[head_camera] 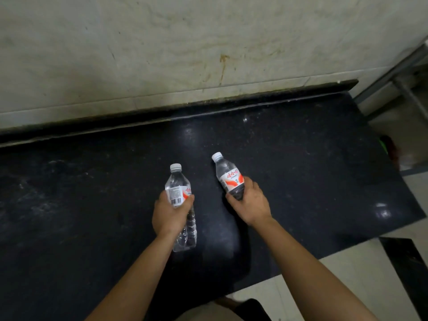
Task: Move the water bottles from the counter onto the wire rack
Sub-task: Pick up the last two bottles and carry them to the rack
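Left hand (170, 213) has its fingers and thumb curled round the middle of the left-hand water bottle (178, 181), gripping it at the lower edge of the barcode label, with the clear ribbed base toward the person and the white cap pointing away. Right hand (251, 202) grips the lower part of the right-hand water bottle (228, 174) in the same wrapped way, below its white and orange-red label; this bottle tilts with its white cap leaning left and away. The two bottles are apart, both over the middle of the tabletop (92, 193); whether either base touches it cannot be told. Nearest the person, dark shorts (250, 309) show at the bottom edge over a pale tiled floor (301, 286), with a dark panel (407, 262) at the lower right. The tabletop is black speckled stone, dusty and smeared, with small bright glints of light toward its right end. Along its far side runs a raised dark lip (185, 105), grimy at the joint. Behind that stands a pale wall (162, 54), stained with brownish drip marks near the middle. Beyond the tabletop's right end, a grey metal frame (393, 72) stands by the wall, and something green and red (386, 147) sits just past the tabletop's edge, too blurred to name.
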Motion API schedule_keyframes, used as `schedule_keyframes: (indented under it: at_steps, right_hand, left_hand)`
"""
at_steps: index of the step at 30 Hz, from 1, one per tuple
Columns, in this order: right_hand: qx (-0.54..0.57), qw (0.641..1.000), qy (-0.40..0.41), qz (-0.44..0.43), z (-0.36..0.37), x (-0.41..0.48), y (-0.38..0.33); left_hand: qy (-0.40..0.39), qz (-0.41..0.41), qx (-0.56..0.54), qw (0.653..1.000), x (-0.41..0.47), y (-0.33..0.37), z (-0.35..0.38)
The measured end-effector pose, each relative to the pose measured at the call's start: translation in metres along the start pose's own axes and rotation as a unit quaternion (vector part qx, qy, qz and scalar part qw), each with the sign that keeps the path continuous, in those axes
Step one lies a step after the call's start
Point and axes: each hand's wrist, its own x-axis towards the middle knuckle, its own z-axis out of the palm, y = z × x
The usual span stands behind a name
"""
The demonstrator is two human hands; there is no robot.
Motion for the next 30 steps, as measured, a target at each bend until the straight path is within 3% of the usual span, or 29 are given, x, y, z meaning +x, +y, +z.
schedule_keyframes:
  at_steps: [6,14,20,25,30]
  right_hand:
    - [0.152,0.985,-0.046,0.074,-0.034,-0.021,0.028]
    - [0.430,0.898,-0.015,0.088,-0.134,-0.074,0.158]
    - [0.486,0.868,0.102,0.016,-0.246,-0.121,0.298]
    - [0.555,0.807,0.201,0.002,-0.347,-0.160,0.401]
    - [0.670,0.697,0.254,-0.014,-0.427,-0.166,0.462]
  left_hand:
    - [-0.022,0.022,-0.109,0.994,-0.032,0.013,0.012]
    - [-0.150,0.159,-0.207,0.954,-0.156,0.128,0.087]
    - [-0.202,0.232,-0.259,0.915,-0.290,0.203,0.196]
    - [-0.270,0.278,-0.285,0.877,-0.397,0.265,0.287]
    - [-0.311,0.355,-0.274,0.838,-0.462,0.333,0.347]
